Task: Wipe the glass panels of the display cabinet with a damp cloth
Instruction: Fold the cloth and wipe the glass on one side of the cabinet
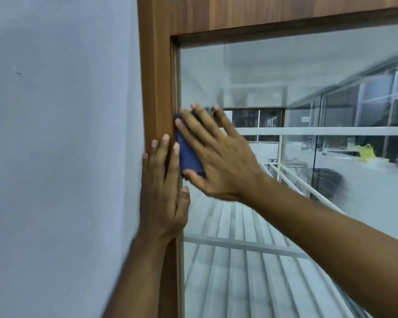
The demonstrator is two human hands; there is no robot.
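A grey wall [62, 134] meets the cabinet's wooden frame [156, 88]; the glass panel [285, 72] lies right of it. My right hand [218, 157], fingers spread, presses the blue cloth [189, 154] flat on the glass beside the frame. My left hand [164, 198], fingers straight, rests on the frame.

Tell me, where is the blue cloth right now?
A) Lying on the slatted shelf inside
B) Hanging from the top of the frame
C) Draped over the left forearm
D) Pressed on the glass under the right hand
D: the right hand, fingers spread straight, presses the cloth against the glass next to the wooden frame, on which the left hand rests.
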